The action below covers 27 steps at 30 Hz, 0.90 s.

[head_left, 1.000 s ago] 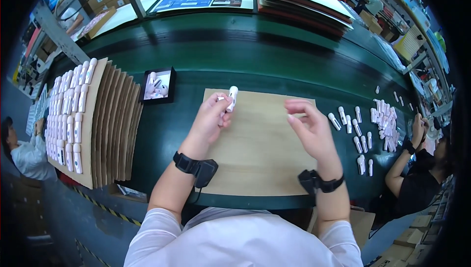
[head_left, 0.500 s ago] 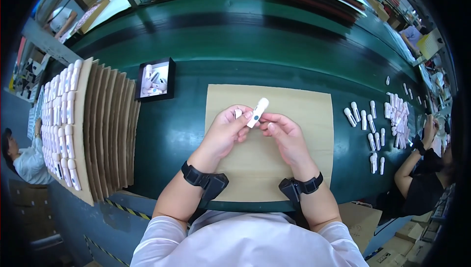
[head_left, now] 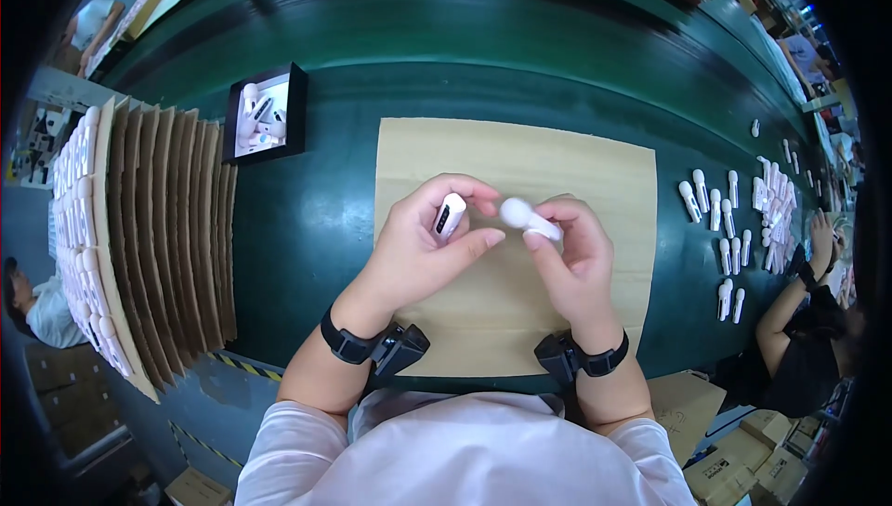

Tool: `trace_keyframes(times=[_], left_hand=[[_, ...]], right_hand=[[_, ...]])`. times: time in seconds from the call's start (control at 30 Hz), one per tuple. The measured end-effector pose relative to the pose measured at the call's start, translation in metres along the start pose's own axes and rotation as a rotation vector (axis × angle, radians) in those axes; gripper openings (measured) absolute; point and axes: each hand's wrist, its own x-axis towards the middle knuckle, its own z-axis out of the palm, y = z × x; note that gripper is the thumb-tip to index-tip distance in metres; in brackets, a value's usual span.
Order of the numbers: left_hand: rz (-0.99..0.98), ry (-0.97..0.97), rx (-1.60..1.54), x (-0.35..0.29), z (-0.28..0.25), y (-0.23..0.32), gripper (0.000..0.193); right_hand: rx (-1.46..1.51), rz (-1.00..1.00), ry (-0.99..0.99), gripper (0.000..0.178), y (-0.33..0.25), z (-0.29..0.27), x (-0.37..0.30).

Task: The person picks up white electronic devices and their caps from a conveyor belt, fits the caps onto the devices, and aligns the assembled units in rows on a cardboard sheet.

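Observation:
Over a tan cardboard sheet (head_left: 520,320), both my hands are raised close together. My left hand (head_left: 409,255) keeps a small white wand-shaped device (head_left: 451,216) with a black strip against its palm and curled fingers, while its thumb and forefinger stand apart. Between the thumb and fingers of my right hand (head_left: 585,260) is a second white wand-shaped device (head_left: 534,222), its round head pointing left toward my left hand. That head is slightly blurred, and a small gap parts it from my left fingertips.
On the left stand several upright cardboard sheets (head_left: 177,246), the outer one covered with rows of white devices (head_left: 79,218). A black box (head_left: 295,116) holds more devices. Loose devices (head_left: 715,213) and a pile (head_left: 776,213) lie at right, beside another person's arm (head_left: 780,311).
The device both hands touched is now in my right hand alone, turned with its head to the left. My left thumb and forefinger have spread off it. The view has shifted.

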Motion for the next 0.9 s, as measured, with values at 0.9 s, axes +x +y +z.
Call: trace_keyframes(times=[0.9], left_hand=[[0.223,-0.023,0.189,-0.004,-0.003,-0.003,0.023]], right_hand=[[-0.335,-0.344,-0.097,0.029,-0.013,0.0,0.011]])
